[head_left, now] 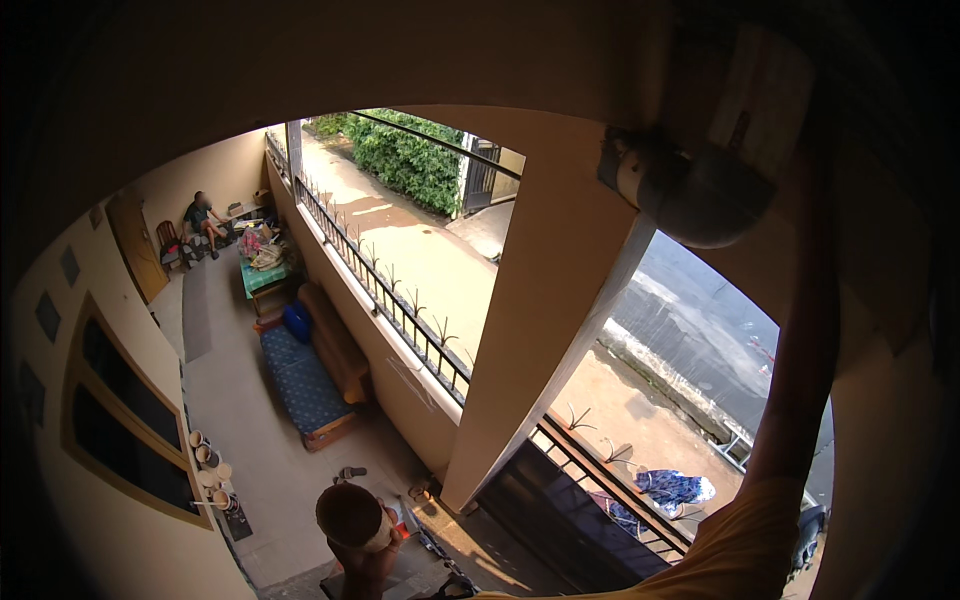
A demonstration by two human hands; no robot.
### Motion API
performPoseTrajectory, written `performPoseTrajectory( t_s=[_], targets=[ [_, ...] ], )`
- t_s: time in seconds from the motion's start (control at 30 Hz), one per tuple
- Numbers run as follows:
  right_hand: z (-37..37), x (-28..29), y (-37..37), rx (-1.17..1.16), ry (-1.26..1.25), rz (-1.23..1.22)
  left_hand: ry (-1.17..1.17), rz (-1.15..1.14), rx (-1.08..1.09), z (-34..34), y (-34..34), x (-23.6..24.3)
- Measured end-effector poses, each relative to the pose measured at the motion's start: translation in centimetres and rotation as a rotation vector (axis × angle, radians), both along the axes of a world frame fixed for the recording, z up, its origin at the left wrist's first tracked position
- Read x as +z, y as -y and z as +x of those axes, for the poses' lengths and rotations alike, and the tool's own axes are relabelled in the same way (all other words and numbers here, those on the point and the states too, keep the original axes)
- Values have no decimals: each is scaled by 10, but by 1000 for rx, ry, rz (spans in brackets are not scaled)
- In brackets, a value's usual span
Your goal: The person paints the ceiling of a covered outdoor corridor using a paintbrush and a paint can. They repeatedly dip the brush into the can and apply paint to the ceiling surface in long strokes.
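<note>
Right hand (800, 105) is raised overhead at the end of a long, straight arm in a yellow sleeve (745, 545). It sits in deep shadow, so I cannot tell whether it is clenched, loose or grasping. The left hand is out of view.

Just beside the hand, toward the left, is a pale flat board (772, 88) against the ceiling. Just below and left of it hangs a round grey lamp (705, 200), fixed where the pillar (540, 300) meets the beam.

With the arm at full stretch this high up, a firm grip and slow, small moves look wise. A person (352, 520) stands almost straight beneath, far below the hand, so anything that slips could fall on them.

Far below and to the left of the hand lies a tiled porch floor (250, 420) with a blue mattress (300, 385), a row of cups (205, 465) by the wall, and a small table (262, 275) loaded with things. A black railing (390, 300) edges the porch. Beyond it runs a sunlit lane (430, 250) with a green hedge (405, 155). Another person (203, 215) sits at the far end.
</note>
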State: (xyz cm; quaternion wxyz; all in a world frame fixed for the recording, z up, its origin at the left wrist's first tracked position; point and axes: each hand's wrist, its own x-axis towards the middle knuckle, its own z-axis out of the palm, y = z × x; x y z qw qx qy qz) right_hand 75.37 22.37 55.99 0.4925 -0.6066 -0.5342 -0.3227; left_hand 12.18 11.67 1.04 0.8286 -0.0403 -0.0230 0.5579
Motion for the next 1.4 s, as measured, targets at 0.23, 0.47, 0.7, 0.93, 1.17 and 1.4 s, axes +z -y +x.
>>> performPoseTrajectory(
  t_s=[0.23,0.47,0.7,0.93,1.17,1.4],
  targets=[
    [-11,-3,-24,-27,7,29,58,-12,-85,4,-4,14],
    [-14,-6,-29,-48,8,49,72,-47,-23,-2,-4,2],
    [-11,-4,-30,-66,15,66,97,-60,-28,0,-7,5],
    [-6,1,-29,-65,29,82,70,-15,-48,5,-7,-7],
    [-7,0,-32,-74,38,82,-4,-60,-50,16,-4,9],
    [-7,-17,-32,-86,46,90,-66,-36,-3,6,-7,9]
  ],
)
